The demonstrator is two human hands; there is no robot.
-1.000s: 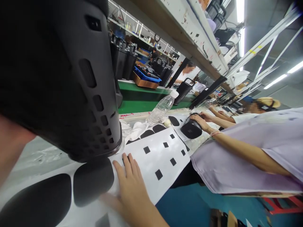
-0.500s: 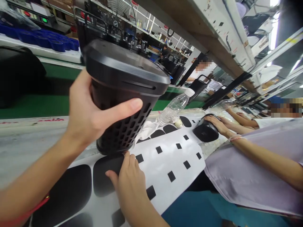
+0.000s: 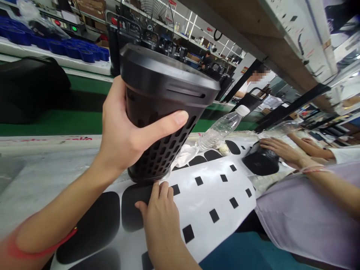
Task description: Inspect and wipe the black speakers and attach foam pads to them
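Left hand (image 3: 123, 131): wrapped around the upper part of a black perforated housing (image 3: 163, 112), thumb across the front, fingers hidden behind; the grip is closed on the body just below its wide cap. The housing stands tilted, narrow end down, its lower rim touching or just above the white sticker sheet (image 3: 208, 187); which of the 2 cannot be told.

Right hand (image 3: 160, 221): lies flat, fingers together and extended, fingertips pressing at the edge of a large black pad (image 3: 135, 210) on the sheet, directly under the housing's lower rim. It holds nothing.

Surroundings: the sheet carries more large black pads and many small black squares (image 3: 213, 215); it lies on the counter (image 3: 42, 168). A crumpled white cloth (image 3: 184, 153) and a clear plastic bottle (image 3: 219, 129) lie just beyond the housing. Further right, another person's hands (image 3: 278, 150) rest on a second black housing (image 3: 260, 163). A green conveyor belt (image 3: 50, 122) runs behind.

Risks, as judged:
1. The housing is top-heavy and held one-handed near the cap; a slackened grip could let it tip toward the bottle.
2. The right fingertips sit beneath the rim and could be pinched if the housing comes down.
3. A pad lifted unevenly could crease or stick askew.
4. The sheet could slide under the pressing hand.
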